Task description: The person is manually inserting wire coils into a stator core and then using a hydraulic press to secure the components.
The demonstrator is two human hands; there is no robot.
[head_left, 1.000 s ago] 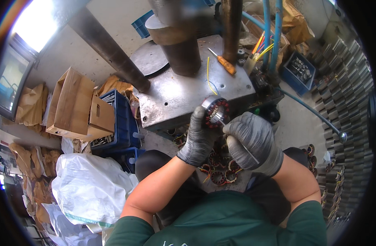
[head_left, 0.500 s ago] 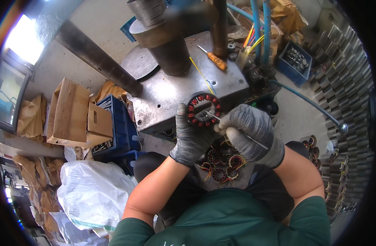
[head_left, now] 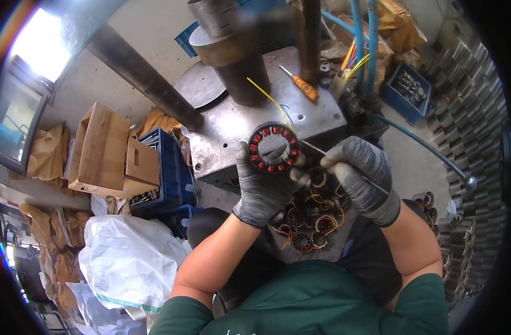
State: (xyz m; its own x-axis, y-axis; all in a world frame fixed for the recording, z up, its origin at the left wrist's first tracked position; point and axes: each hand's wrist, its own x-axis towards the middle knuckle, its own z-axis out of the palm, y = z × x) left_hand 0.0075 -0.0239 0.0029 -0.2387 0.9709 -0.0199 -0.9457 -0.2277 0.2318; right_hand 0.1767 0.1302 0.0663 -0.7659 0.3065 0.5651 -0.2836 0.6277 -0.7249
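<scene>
Both forearms rise bare from the lower edge, elbows bent, meeting ahead of the chest. The left hand point(head_left: 264, 187) (in a grey knit glove) is curled with fingers raised in a grip. The right hand point(head_left: 360, 177), gloved alike, is closed into a loose fist, knuckles up.

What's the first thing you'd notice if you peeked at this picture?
Right in the middle, a round motor stator with red-wrapped coils, gripped in the grey-gloved left hand. Beside it, the gloved right hand pokes a thin metal rod toward the ring. Just below, between the person's knees, lies a heap of similar stators with yellow and red wires, and behind stands a big grey metal press.
</scene>
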